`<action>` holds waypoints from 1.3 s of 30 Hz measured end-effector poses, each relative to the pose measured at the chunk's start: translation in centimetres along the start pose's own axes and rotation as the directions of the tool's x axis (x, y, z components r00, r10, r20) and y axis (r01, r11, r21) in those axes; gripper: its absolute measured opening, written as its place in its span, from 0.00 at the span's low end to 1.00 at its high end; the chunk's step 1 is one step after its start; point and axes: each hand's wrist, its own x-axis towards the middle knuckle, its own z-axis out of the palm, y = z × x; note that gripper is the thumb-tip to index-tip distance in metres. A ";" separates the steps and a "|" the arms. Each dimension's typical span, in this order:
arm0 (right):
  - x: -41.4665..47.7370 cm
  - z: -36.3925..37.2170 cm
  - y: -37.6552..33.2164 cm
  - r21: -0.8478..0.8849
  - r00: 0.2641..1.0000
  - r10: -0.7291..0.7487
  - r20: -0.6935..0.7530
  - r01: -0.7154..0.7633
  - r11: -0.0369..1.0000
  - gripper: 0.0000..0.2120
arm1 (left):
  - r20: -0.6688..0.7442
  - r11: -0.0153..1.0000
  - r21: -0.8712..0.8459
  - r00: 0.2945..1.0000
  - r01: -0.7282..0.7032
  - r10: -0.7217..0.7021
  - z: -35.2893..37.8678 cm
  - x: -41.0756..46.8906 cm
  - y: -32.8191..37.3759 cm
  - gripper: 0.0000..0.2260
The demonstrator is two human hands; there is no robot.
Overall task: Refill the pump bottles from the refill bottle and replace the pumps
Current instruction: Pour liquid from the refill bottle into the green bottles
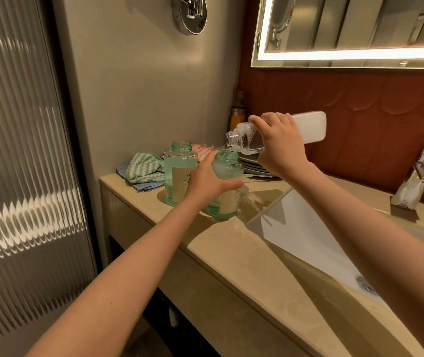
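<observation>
Tips the clear refill bottle [308, 127] mouth-down with the right grip [280, 145] curled round its middle, foam at the neck, the mouth just above the open neck of the right green pump bottle [227, 163]. Steadies that bottle with the left grip [205, 181] wrapped round its shoulder. Just left of it on the counter [231, 253], the left green pump bottle [180, 171], also capless; behind, striped cloths [143, 168]; to the right, a white basin [296, 228].
</observation>
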 end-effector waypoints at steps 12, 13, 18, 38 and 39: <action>-0.9 0.0 -0.4 0.218 0.963 0.197 0.184 -0.236 0.947 0.30 | 0.012 1.000 0.004 1.000 0.005 -0.005 -0.3 -0.1 -0.3 0.44; -0.9 0.0 -0.4 0.230 0.956 0.209 0.205 -0.254 0.940 0.30 | 0.017 1.000 0.002 1.000 0.003 -0.003 -0.4 -0.1 -0.3 0.45; -0.6 -0.4 -1.0 0.367 0.909 0.309 0.279 -0.399 0.841 0.30 | 0.049 1.000 -0.013 0.999 -0.006 0.007 -1.0 -0.2 -0.4 0.45; 0.5 -1.8 -1.7 0.685 0.873 0.414 0.260 -0.469 0.558 0.26 | 0.129 0.994 0.085 0.990 -0.067 0.056 -3.5 -1.2 -0.2 0.47; 0.6 -1.8 -1.6 0.696 0.867 0.426 0.258 -0.473 0.540 0.26 | 0.136 0.993 0.096 0.989 -0.074 0.060 -3.7 -1.3 -0.2 0.47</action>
